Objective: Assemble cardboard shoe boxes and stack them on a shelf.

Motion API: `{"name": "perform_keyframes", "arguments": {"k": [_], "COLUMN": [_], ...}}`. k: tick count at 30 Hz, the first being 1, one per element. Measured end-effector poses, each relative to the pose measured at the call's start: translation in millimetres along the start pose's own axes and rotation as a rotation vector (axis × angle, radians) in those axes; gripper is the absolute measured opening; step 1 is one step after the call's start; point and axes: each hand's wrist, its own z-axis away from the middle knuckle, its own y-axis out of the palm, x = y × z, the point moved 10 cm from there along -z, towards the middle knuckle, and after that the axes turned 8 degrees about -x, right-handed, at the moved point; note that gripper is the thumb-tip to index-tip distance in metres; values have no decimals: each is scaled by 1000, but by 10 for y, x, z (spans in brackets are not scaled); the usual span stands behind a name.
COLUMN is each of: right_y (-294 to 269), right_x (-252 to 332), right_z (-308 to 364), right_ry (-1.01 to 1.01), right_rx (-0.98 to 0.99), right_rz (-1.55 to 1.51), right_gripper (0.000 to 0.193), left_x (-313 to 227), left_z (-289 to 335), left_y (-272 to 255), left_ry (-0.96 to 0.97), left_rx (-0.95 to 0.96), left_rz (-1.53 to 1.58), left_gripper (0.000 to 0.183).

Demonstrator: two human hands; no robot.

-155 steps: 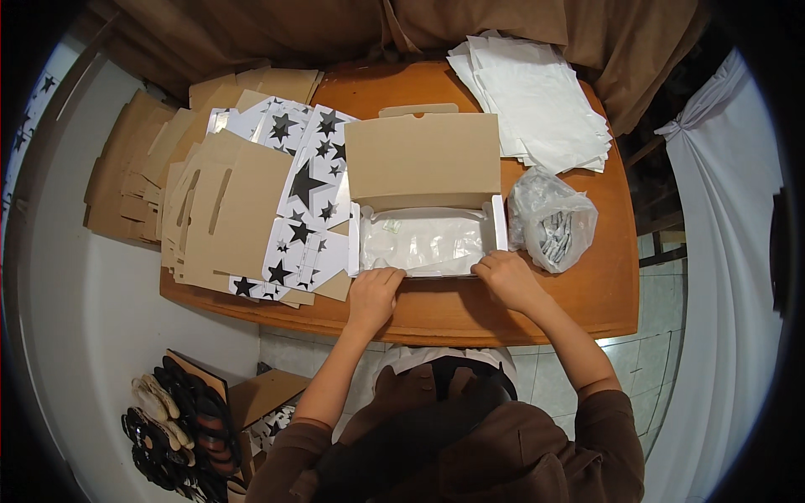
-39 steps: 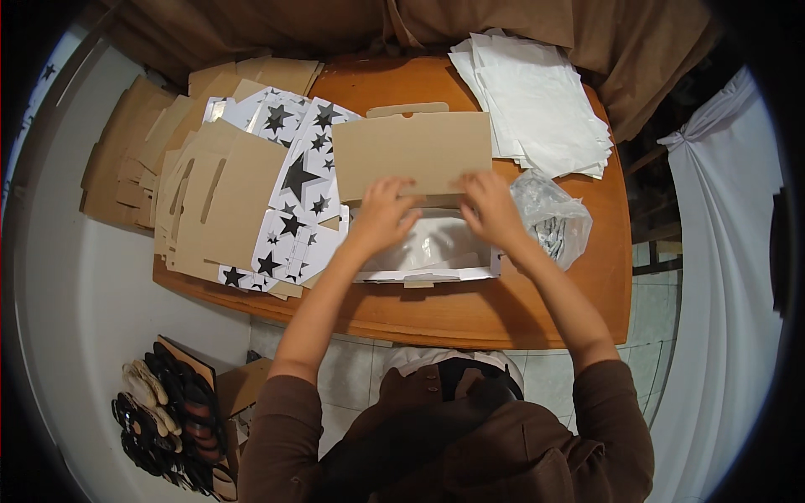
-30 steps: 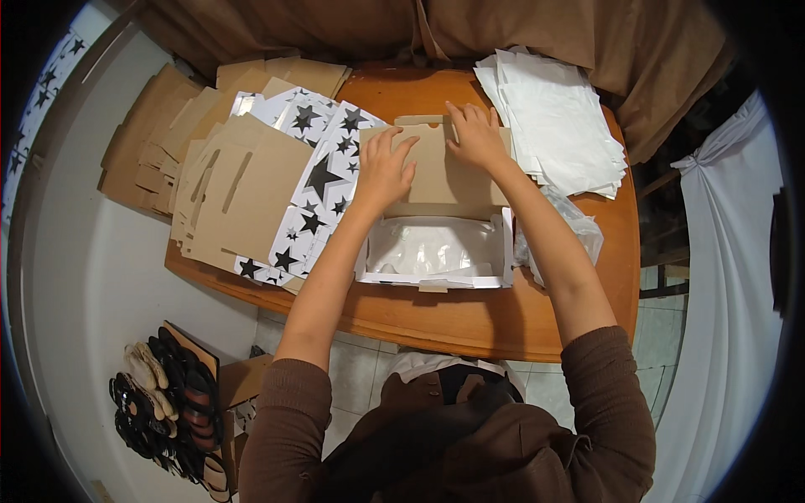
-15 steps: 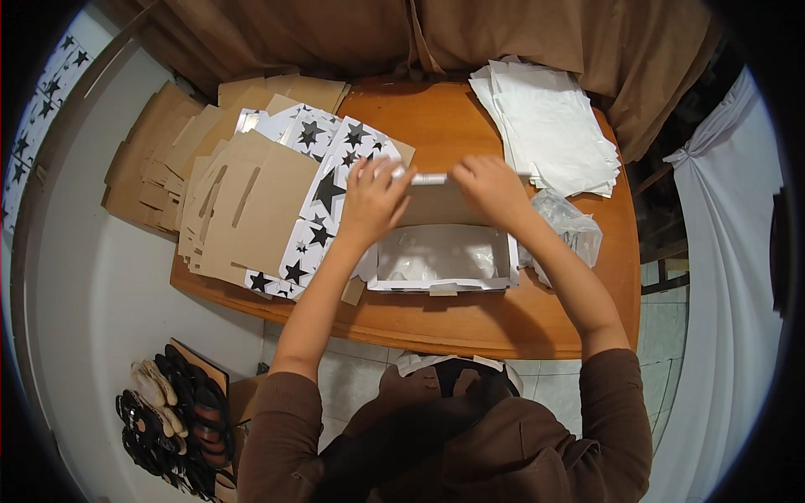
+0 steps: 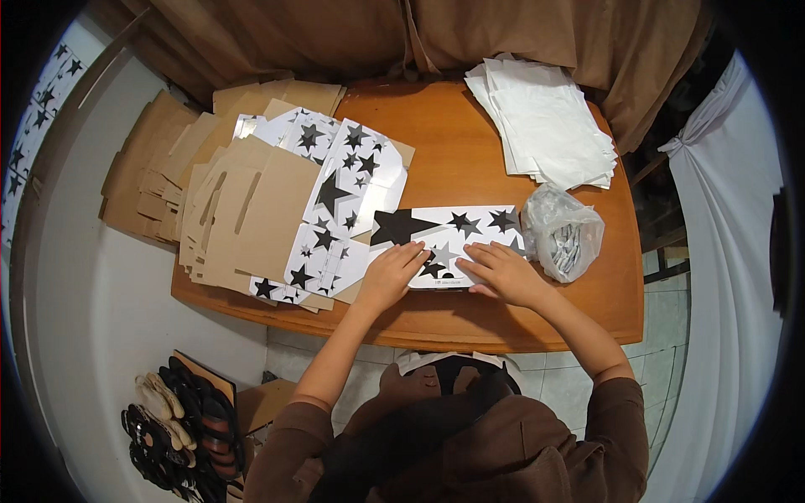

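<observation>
In front of me on the wooden table lies a white cardboard box (image 5: 486, 220) with black and grey stars, its lid down. My left hand (image 5: 392, 275) rests on the lid's near left part, fingers stretched out. The fingers of my right hand (image 5: 501, 272) lie on the near right part, with the thumb at the front edge. Neither hand grips anything. What is inside the box is hidden under the lid. Right beside the box sits a clear plastic bag (image 5: 566, 233) holding small silvery packets.
Flat brown and star-printed box blanks (image 5: 272, 184) are piled at the left. A stack of white paper sheets (image 5: 549, 126) lies at the back right. Below the wooden table (image 5: 419, 117), shoes (image 5: 180, 419) stand at lower left. A brown curtain (image 5: 503, 33) hangs behind.
The raised lid has come down toward me, covering the white wrapped contents. Both hands have moved nearer, from the lid's upper edge onto its top.
</observation>
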Motion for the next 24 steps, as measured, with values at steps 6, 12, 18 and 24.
{"name": "perform_keyframes", "arguments": {"k": [6, 12, 18, 24], "right_y": [102, 226, 230, 214], "right_x": [38, -9, -5, 22], "right_z": [-7, 34, 48, 35], "right_ry": [32, 70, 90, 92], "right_rx": [-17, -27, -29, -32], "right_rz": [31, 61, 80, 98], "right_gripper": [49, 44, 43, 42], "left_x": [-2, -16, 0, 32], "left_z": [31, 52, 123, 207], "left_y": [38, 21, -87, -73], "left_ry": [34, 77, 65, 61], "left_rx": [-30, -18, 68, 33], "left_rz": [8, 2, 85, 93], "left_gripper": [33, 34, 40, 39]}}
